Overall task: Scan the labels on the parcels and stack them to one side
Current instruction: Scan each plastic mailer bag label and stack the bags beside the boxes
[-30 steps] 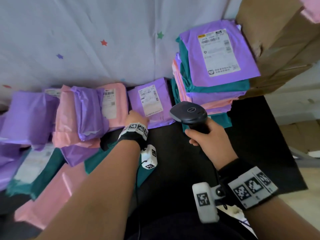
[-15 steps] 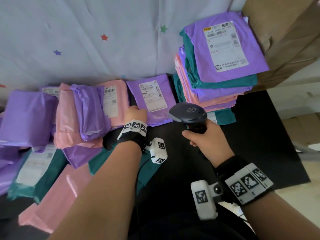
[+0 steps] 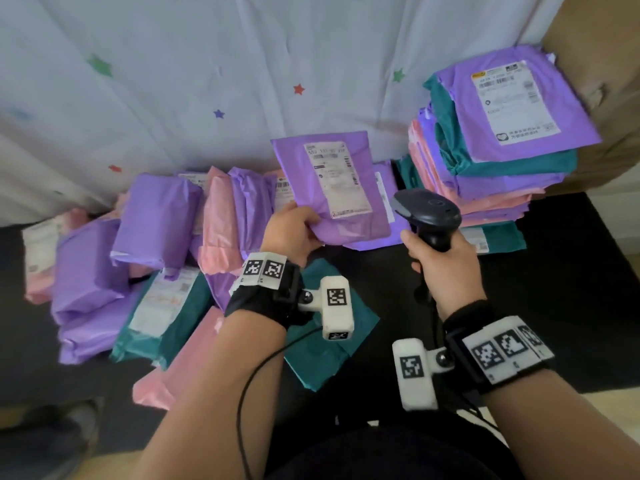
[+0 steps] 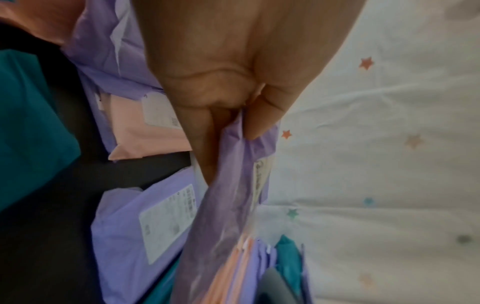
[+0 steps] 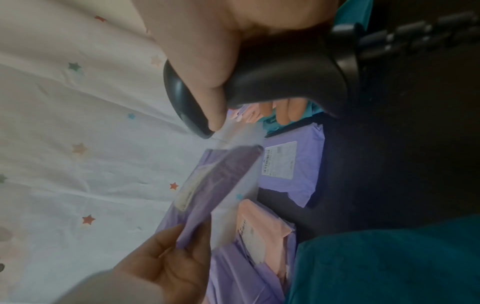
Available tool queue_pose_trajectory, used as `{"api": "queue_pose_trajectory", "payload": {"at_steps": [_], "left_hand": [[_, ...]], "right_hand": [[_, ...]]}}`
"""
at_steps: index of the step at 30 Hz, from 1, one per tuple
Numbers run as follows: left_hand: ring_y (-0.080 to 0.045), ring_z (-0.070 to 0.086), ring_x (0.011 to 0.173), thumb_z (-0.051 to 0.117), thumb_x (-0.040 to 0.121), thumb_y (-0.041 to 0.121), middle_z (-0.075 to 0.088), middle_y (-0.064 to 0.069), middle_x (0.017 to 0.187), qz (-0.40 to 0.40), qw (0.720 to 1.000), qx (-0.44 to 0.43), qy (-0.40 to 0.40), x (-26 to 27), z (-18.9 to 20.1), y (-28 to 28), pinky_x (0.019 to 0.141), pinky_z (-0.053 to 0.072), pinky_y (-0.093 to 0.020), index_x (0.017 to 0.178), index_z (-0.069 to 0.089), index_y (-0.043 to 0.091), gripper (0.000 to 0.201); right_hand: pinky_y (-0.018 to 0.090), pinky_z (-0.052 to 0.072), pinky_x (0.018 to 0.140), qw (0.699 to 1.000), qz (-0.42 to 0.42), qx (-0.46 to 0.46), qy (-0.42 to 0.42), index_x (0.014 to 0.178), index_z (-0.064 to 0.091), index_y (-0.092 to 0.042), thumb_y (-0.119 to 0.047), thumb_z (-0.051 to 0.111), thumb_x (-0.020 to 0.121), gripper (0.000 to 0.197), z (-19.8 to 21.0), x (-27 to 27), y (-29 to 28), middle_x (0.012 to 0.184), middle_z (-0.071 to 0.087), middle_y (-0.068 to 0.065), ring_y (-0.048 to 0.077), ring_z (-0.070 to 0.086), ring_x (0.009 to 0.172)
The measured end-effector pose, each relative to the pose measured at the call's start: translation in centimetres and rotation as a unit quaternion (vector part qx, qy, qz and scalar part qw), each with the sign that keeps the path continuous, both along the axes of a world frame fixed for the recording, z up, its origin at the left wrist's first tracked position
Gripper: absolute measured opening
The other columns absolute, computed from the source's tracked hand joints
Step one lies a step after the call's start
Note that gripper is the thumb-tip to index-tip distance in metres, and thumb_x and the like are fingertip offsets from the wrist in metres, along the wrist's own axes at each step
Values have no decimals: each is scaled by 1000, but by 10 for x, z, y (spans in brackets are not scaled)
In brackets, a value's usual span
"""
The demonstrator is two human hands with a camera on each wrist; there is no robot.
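Note:
My left hand [image 3: 306, 225] pinches the lower left corner of a purple parcel [image 3: 332, 188] and holds it up off the table, its white label [image 3: 334, 180] facing me. The left wrist view shows the thumb [image 4: 262, 117] pressed on the parcel's [image 4: 233, 195] edge. My right hand [image 3: 440, 254] grips a black barcode scanner [image 3: 427, 211] just right of the parcel, its head turned towards it. In the right wrist view the scanner [image 5: 272, 72] sits above the raised parcel [image 5: 218, 185]. A tall stack of purple, pink and teal parcels [image 3: 502, 150] stands at the right.
Loose purple, pink and teal parcels [image 3: 145, 258] are heaped on the black table [image 3: 571, 306] at the left. Another purple parcel [image 3: 386, 202] lies flat under the raised one. A star-printed sheet [image 3: 242, 81] hangs behind; cardboard boxes [image 3: 616, 98] stand beyond the stack.
My left hand has picked the purple parcel up from the table and raised it with its label facing me. The scanner hand has stayed close beside it.

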State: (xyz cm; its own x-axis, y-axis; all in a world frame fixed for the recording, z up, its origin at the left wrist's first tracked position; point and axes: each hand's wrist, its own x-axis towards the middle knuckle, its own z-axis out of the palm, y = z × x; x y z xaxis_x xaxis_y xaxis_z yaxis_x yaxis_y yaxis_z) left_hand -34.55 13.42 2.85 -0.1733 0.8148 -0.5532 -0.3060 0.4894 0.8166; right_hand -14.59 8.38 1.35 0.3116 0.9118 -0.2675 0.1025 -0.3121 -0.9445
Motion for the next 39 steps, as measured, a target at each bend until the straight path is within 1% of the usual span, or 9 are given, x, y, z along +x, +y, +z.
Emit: {"api": "queue_pose_trajectory", "payload": {"at_steps": [4, 6, 12, 15, 18, 21, 25, 30, 39], "left_hand": [[-48, 51, 117, 32, 83, -12, 50, -33, 132, -16, 996, 2, -89, 3, 14, -15, 104, 37, -61, 124, 47, -3, 45], [-46, 50, 118, 31, 83, -13, 48, -33, 134, -37, 995, 5, -97, 8, 18, -23, 104, 36, -58, 128, 45, -5, 47], [-34, 64, 108, 59, 85, -7, 65, -18, 120, -75, 996, 33, -43, 32, 19, -25, 94, 51, -49, 124, 57, -1, 39], [-36, 63, 107, 66, 82, -4, 66, -21, 115, -38, 997, 49, 36, 43, 17, -19, 97, 48, -50, 120, 59, -4, 39], [-27, 68, 90, 71, 81, 4, 72, -14, 103, -24, 990, 75, 120, 50, 16, -16, 75, 54, -35, 111, 64, 2, 31], [-21, 66, 75, 71, 81, 9, 73, -11, 97, -19, 976, 98, 191, 56, 16, -14, 62, 49, -29, 110, 65, 4, 30], [-24, 69, 89, 68, 82, 2, 71, -13, 104, -20, 973, 122, 194, 64, 19, -16, 75, 56, -33, 115, 62, 0, 33], [-31, 68, 98, 67, 83, -1, 70, -18, 105, -14, 977, 126, 169, 71, 23, -21, 91, 53, -44, 112, 63, -2, 30], [-27, 68, 93, 65, 85, 0, 70, -14, 107, -15, 977, 132, 166, 68, 31, -27, 80, 57, -33, 117, 62, -1, 32]], "right_hand": [[26, 59, 66, 998, -33, 28, 54, 90, 66, -24, -16, 78, 82, 16, 3, -4, -2, 89, 74, 5, 18, 74, 76], [20, 55, 60, 998, -23, 48, 28, 87, 66, -24, -11, 76, 81, 18, 7, 0, -2, 85, 74, 6, 12, 73, 68], [41, 54, 78, 997, 0, 64, -40, 81, 66, -24, -17, 76, 77, 13, 18, 24, 1, 82, 73, 5, 28, 70, 82], [51, 55, 88, 996, 8, 76, -45, 82, 67, -30, -22, 79, 77, 16, 26, 37, 2, 85, 73, -6, 20, 70, 87], [46, 56, 84, 995, 23, 82, -55, 95, 68, -26, -27, 80, 79, 20, 33, 48, 4, 88, 73, -4, 17, 70, 84], [33, 54, 60, 995, 47, 84, -39, 96, 67, -15, -25, 78, 81, 22, 42, 56, 5, 71, 69, -6, 4, 62, 54], [18, 44, 45, 991, 91, 100, -8, 88, 65, -11, -26, 78, 81, 21, 56, 56, 4, 51, 59, -8, 4, 52, 43], [18, 45, 45, 987, 124, 104, -4, 85, 67, -11, -27, 78, 83, 19, 66, 54, 1, 49, 59, -8, 5, 52, 42], [18, 49, 47, 985, 130, 111, -12, 85, 68, -15, -29, 75, 85, 16, 74, 50, -4, 50, 61, -8, 5, 54, 45]]}}
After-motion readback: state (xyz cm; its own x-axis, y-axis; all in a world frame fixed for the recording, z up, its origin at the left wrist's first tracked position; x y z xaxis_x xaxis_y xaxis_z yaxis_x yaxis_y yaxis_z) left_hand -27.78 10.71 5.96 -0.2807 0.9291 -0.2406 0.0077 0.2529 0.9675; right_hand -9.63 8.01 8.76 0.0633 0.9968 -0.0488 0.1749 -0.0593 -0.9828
